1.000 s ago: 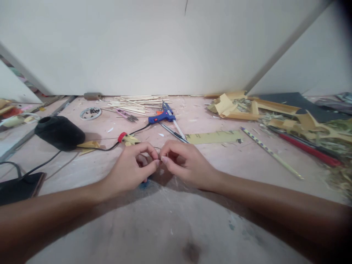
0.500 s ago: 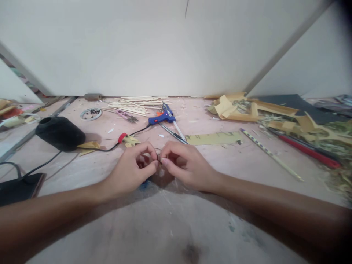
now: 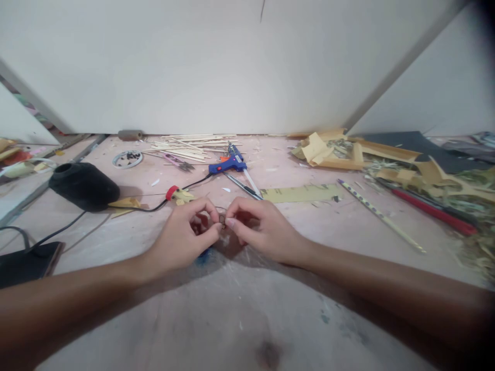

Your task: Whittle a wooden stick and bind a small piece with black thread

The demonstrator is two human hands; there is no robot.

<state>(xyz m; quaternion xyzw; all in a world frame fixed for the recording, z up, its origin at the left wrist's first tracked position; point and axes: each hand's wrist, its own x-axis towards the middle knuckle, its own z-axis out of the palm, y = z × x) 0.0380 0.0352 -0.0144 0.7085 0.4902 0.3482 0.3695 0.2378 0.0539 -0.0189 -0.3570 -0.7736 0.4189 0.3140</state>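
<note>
Dark, very small piece [image 3: 221, 219], too tiny to identify, pinched between the fingertips of both hands just above the pinkish worktop [image 3: 247, 309]. Left hand [image 3: 185, 234]: fingers curled in, thumb and forefinger closed on the piece. Right hand [image 3: 259, 229]: likewise closed, fingertips meeting the left's. Change over the last second: hands have drawn slightly nearer the wall and the piece now shows between the tips; grip otherwise the same, so the fine work reads as ongoing, not finished. Blue smear [image 3: 203, 255] under the left hand. Beyond: red-tipped scrap [image 3: 178, 194] on a black cord, blue glue gun [image 3: 230, 164], wooden sticks [image 3: 189, 147], black pouch [image 3: 83, 185] left, patterned pencil [image 3: 381, 214] and cardboard offcuts [image 3: 328, 149] right. Open room: bare surface towards the viewer; clutter crowds the far side and right.
</note>
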